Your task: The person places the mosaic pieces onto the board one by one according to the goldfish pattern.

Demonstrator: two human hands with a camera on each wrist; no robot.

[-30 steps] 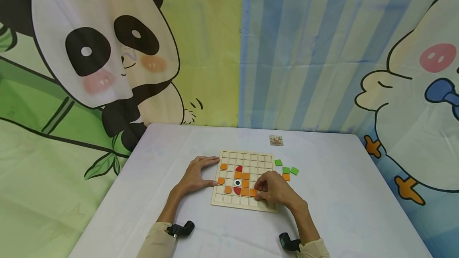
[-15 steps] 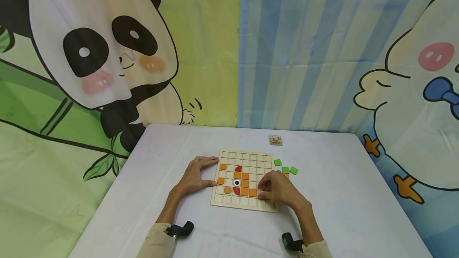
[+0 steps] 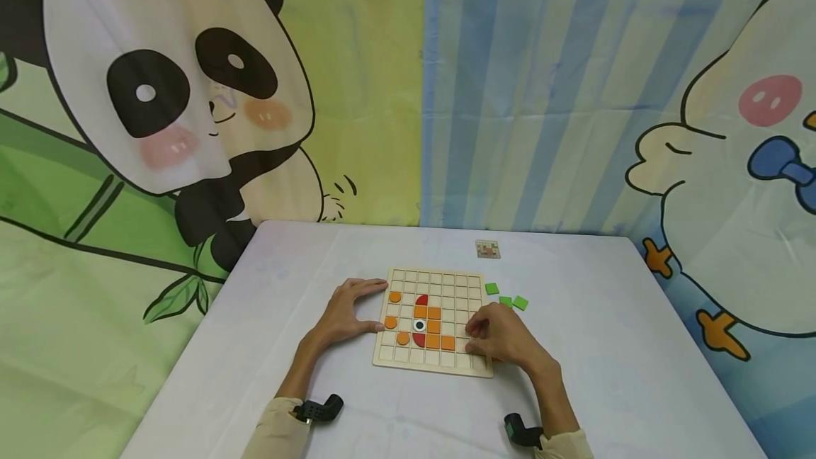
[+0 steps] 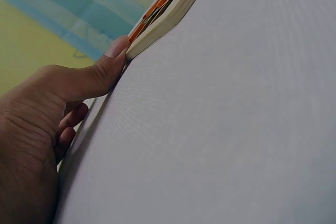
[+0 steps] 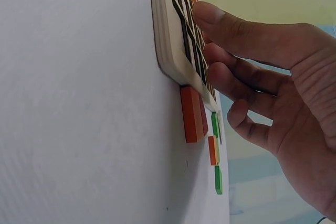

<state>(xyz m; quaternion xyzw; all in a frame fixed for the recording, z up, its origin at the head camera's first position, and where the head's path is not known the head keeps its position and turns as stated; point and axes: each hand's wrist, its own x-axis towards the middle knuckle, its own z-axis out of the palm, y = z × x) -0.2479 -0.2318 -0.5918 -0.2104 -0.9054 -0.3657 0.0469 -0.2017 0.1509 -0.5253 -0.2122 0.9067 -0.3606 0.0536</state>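
A wooden grid board (image 3: 452, 290) lies on the white table. My left hand (image 3: 347, 312) rests at its left side, fingers extended, and its thumb (image 4: 113, 59) touches the rim. On the board are orange squares (image 3: 448, 343), orange discs (image 3: 391, 322), red rounded pieces (image 3: 422, 300) and a black-and-white eye piece (image 3: 418, 326). My right hand (image 3: 503, 335) hovers over the board's right part, fingers loosely bent, with nothing visible between thumb and fingertips in the right wrist view. An orange-red block (image 5: 191, 114) sits against the board's edge below that hand.
Green square tiles (image 3: 491, 288) lie right of the board, with another orange tile (image 5: 213, 150) among them in the right wrist view. A small patterned card (image 3: 488, 249) is near the table's back edge. Printed cloths (image 3: 357, 91) hang behind the table.
My right hand has drawn off to the right from the lower orange square, which stays on the board in full view. The left hand has held its place.
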